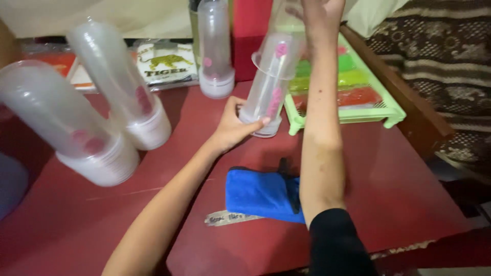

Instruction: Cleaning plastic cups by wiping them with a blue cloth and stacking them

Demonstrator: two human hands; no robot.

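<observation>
At twelve o'clock on dark red bench (399, 204), left hand (232, 128) gripping tall clear plastic cup stack (267, 89) at base for steadiness, right hand (319, 15) clasping top, beside green tray (381, 110).

**One head-worn camera, looking steeply down over a red table**

There is a single view, so nothing is shared with another one. The camera sits on the person's head and tilts down and forward. Both forearms enter from the bottom edge and reach away from the lens: the left hand (232, 128) near the centre, the right hand (319, 15) cut off by the top edge. The red table (399, 199) fills most of the picture and lies close. Tall clear cup stacks (115, 84) at the left bulge and lean outward, a sign of a wide lens. A patterned cloth (445, 56) closes the upper right corner.
</observation>
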